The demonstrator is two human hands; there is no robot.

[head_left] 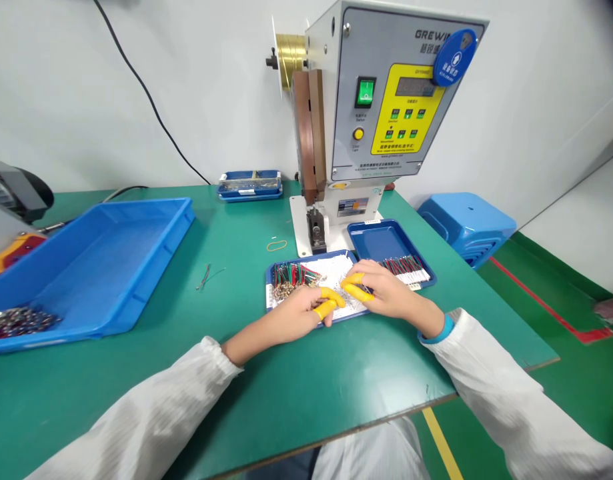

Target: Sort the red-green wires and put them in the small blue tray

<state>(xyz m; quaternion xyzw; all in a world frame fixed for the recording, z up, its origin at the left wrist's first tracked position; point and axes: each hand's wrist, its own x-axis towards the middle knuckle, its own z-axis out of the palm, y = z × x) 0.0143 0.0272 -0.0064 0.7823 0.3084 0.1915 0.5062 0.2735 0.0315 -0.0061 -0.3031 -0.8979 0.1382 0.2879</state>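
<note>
Both my hands are over a blue tray (267,283) that holds small parts with red, green and black wires and white pieces. My left hand (311,310), with yellow finger covers, is closed at the tray's front edge; anything between its fingertips is too small to name. Over the tray's right part, my right hand (373,288), also with yellow covers, has its fingers pinched around something thin that I cannot make out. A second blue tray (379,239) with a row of wired parts (405,265) lies behind my right hand.
A crimping machine (331,133) with a wire spool (290,60) stands behind the trays. A large blue bin (121,247) is at the left, a small tray (250,193) at the back, loose wires (205,277) between, and a blue stool (469,223) at the right.
</note>
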